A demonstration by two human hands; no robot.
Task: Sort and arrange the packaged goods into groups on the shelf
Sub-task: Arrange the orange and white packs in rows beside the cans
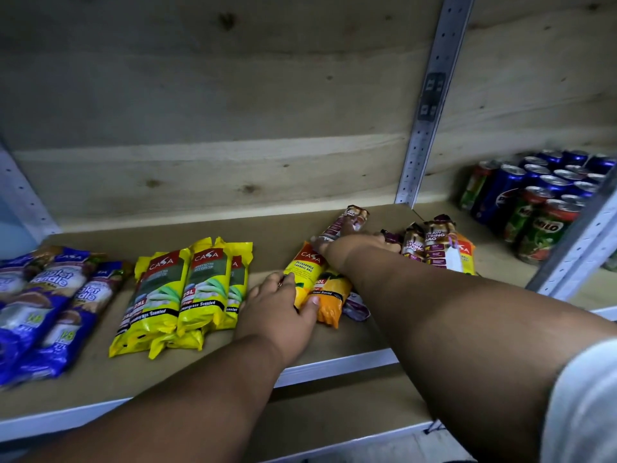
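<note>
On the wooden shelf [213,228] lie three groups of bag packs. Blue packs [43,305] are at the far left, yellow-green CASA packs [187,289] left of centre. An orange-yellow CASA garbage-bag pack [309,265] lies in the middle, and my left hand [280,312] grips its lower end with thumb and fingers. My right hand [360,245] reaches further back and is closed on a brown drawstring-bag pack [347,222]. More brown drawstring packs [430,242] and an orange pack [467,253] lie to the right of it.
A purple pack [357,307] peeks out under my right forearm. Drink cans [541,202], blue and green, stand at the right behind a perforated metal upright [424,128]. Another upright [581,248] crosses the right foreground. A lower shelf board shows below.
</note>
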